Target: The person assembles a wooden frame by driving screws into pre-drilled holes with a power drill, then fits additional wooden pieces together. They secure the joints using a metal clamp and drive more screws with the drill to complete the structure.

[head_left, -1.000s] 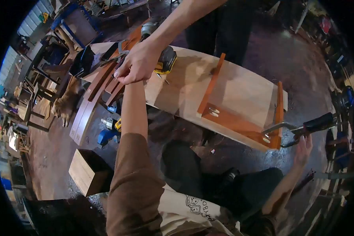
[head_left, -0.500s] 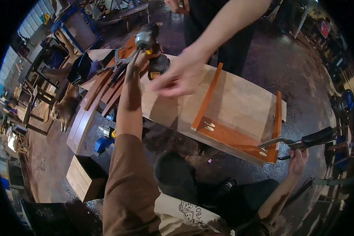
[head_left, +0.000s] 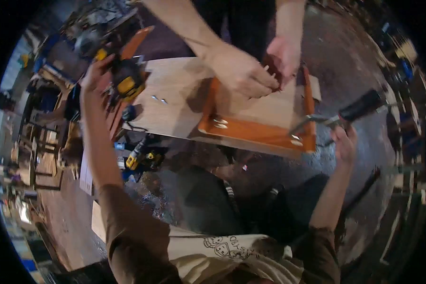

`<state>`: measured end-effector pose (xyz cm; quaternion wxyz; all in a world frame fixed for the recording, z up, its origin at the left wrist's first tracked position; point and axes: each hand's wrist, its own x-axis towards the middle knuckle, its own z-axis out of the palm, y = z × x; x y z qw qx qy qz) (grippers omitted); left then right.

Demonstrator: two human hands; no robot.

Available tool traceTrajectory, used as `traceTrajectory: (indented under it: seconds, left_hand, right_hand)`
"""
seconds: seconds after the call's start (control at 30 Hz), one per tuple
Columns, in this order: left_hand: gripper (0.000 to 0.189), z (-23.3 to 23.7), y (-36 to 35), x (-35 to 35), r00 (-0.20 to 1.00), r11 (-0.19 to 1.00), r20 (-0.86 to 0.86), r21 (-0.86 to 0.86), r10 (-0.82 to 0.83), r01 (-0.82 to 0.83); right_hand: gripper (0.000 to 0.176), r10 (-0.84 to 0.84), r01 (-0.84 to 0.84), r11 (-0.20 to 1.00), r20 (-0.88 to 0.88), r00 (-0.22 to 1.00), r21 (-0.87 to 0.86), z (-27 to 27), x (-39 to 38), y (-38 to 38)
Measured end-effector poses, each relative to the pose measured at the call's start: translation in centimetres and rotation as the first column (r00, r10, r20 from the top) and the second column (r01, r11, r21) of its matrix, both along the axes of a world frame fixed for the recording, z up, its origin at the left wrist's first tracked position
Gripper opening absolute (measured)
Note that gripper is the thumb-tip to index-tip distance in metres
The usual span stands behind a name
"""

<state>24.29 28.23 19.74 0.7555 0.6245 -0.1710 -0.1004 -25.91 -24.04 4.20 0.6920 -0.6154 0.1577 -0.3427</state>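
My left hand [head_left: 97, 75], raised at the upper left, is closed around a cordless drill [head_left: 128, 80] with a black and yellow battery; motion blurs its front end. My right hand [head_left: 345, 142] grips a metal clamp [head_left: 333, 120] with a black handle [head_left: 362, 105]. The clamp's bent jaw reaches the near right corner of an orange-brown wooden frame [head_left: 255, 132] on a pale board [head_left: 170, 116]. Oval metal fittings [head_left: 220, 124] show on the frame. Above it, a co-worker's two hands [head_left: 246, 73] hold small pale pieces I cannot make out clearly.
Two small shiny pieces [head_left: 159, 99] lie on the board's left part. A yellow power tool [head_left: 133, 158] rests on the floor below the board's left edge. Wooden furniture [head_left: 47, 156] and clutter line the left side. My knees [head_left: 199, 199] are below the board.
My left hand has moved left with the drill, away from the board. The co-worker's hand has shifted right over the frame, joined by the other hand. The whole view has shifted.
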Motion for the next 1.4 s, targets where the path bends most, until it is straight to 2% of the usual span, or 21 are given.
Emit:
traceTrajectory:
  seconds: [0.03, 0.17, 0.27, 0.33, 0.37, 0.43, 0.47, 0.53, 0.6, 0.63, 0.67, 0.7, 0.77, 0.8, 0.87, 0.97, 1.07, 1.13, 1.23, 1.33, 1.4]
  left_hand:
    - [0.039, 0.1, 2.6, 1.3, 0.986, 0.99, -0.116, 0.061, -0.118, 0.125]
    - [0.046, 2.4, 3.7, -9.7, 0.982, 0.975, 0.108, 0.178, -0.156, 0.136]
    - [0.054, 1.6, 9.5, -11.8, 0.936, 0.881, 0.044, 0.355, -0.349, 0.312]
    - [0.065, -0.8, 9.6, -15.3, 0.965, 0.974, 0.146, 0.09, -0.217, 0.205]
    - [0.065, -0.5, 9.6, -17.7, 0.963, 0.972, 0.148, 0.094, -0.226, 0.214]
    - [0.073, -0.2, 9.5, -22.8, 0.973, 0.986, -0.168, -0.074, -0.159, 0.148]
    - [0.073, -0.8, 9.8, -24.5, 0.973, 0.986, -0.167, -0.073, -0.161, 0.15]
    - [0.081, -2.1, 9.4, -28.0, 0.904, 0.909, -0.192, -0.254, -0.382, 0.33]
    - [0.085, -2.6, 6.4, -33.6, 0.91, 0.886, -0.095, -0.286, -0.404, 0.364]
    - [0.087, -4.9, 6.0, -35.5, 0.971, 0.946, -0.144, -0.292, -0.189, 0.141]
    - [0.086, -3.6, 3.5, -38.1, 0.923, 0.921, -0.183, -0.265, -0.34, 0.287]
    - [0.082, -3.9, 1.8, -40.4, 0.933, 0.935, -0.237, -0.295, -0.272, 0.198]
    - [0.072, -6.1, 0.2, -43.0, 0.877, 0.941, -0.368, -0.25, -0.309, 0.227]
    - [0.068, -7.0, -1.0, -43.9, 0.863, 0.913, -0.336, -0.288, -0.378, 0.289]
    - [0.062, -7.7, -2.4, -45.0, 0.823, 0.9, -0.387, -0.306, -0.417, 0.312]
    - [0.065, -10.3, -3.4, -44.8, 0.546, 0.748, -0.517, -0.522, -0.66, 0.409]
    - [0.069, -11.1, -4.5, -44.9, 0.42, 0.66, -0.511, -0.621, -0.75, 0.423]
    - [0.073, -11.8, -4.7, -45.0, 0.39, 0.655, -0.527, -0.633, -0.755, 0.412]
    - [0.083, -12.5, -4.6, -44.9, 0.447, 0.749, -0.602, -0.512, -0.662, 0.42]
    - [0.081, -13.4, -4.2, -44.5, 0.463, 0.737, -0.576, -0.481, -0.674, 0.474]
    - [0.076, -13.5, -4.0, -44.6, 0.498, 0.771, -0.592, -0.428, -0.634, 0.471]
  right_hand:
    - [0.025, 0.006, -0.006, 1.0, 0.004, 1.0, 0.004, -0.1, 0.2, -0.1]
    - [0.023, 0.012, -0.017, 0.998, -0.071, 0.997, -0.064, 0.9, 0.3, 0.5]
    - [0.022, 0.036, -0.037, 0.998, -0.015, 0.999, -0.051, 2.1, 0.2, 1.4]
    - [0.021, 0.037, -0.037, 0.999, 0.002, 0.999, -0.038, 1.7, 0.3, 0.6]
    - [0.021, 0.046, -0.046, 0.996, -0.005, 0.999, -0.074, 1.5, 0.3, 0.4]
    - [0.02, 0.056, -0.057, 0.992, -0.013, 0.998, -0.112, 1.5, 0.2, -0.2]
    - [0.02, 0.069, -0.07, 0.989, -0.013, 0.998, -0.127, 1.5, 0.1, -0.3]
    - [0.019, 0.09, -0.091, 0.986, -0.017, 0.996, -0.139, 1.4, -0.1, -0.1]
    - [0.02, 0.046, -0.048, 0.995, -0.029, 0.999, -0.093, 1.5, -0.1, 0.4]
    - [0.02, 0.065, -0.068, 0.993, -0.036, 0.997, -0.097, 1.1, 0.0, 0.5]
    - [0.02, 0.037, -0.038, 0.996, -0.016, 0.999, -0.079, 0.4, 0.1, 0.2]
    - [0.02, 0.008, -0.008, 0.999, 0.004, 1.0, -0.054, -0.4, 0.2, 0.0]
    - [0.021, -0.005, 0.005, 0.999, 0.006, 1.0, 0.037, -1.7, 0.4, 0.1]
    - [0.021, -0.038, 0.037, 0.991, 0.005, 0.999, 0.128, -2.3, 0.2, 0.1]
    - [0.023, 0.012, -0.014, 0.99, 0.013, 1.0, 0.137, -2.4, 0.0, 0.7]
    - [0.024, -0.099, 0.113, 0.963, -0.068, 0.993, 0.245, -2.1, -0.8, 1.8]
    - [0.028, -0.038, 0.078, 0.955, -0.144, 0.989, 0.287, -3.4, -1.3, 2.1]
    - [0.034, -0.135, 0.181, 0.946, -0.182, 0.974, 0.269, -4.4, -1.5, 2.7]
    - [0.036, -0.093, 0.148, 0.947, -0.198, 0.976, 0.285, -4.8, -2.0, 3.0]
    - [0.036, -0.027, 0.105, 0.93, -0.217, 0.976, 0.354, -4.2, -1.7, 4.0]
    - [0.038, -0.076, 0.163, 0.9, -0.223, 0.972, 0.404, -4.5, -1.6, 4.5]
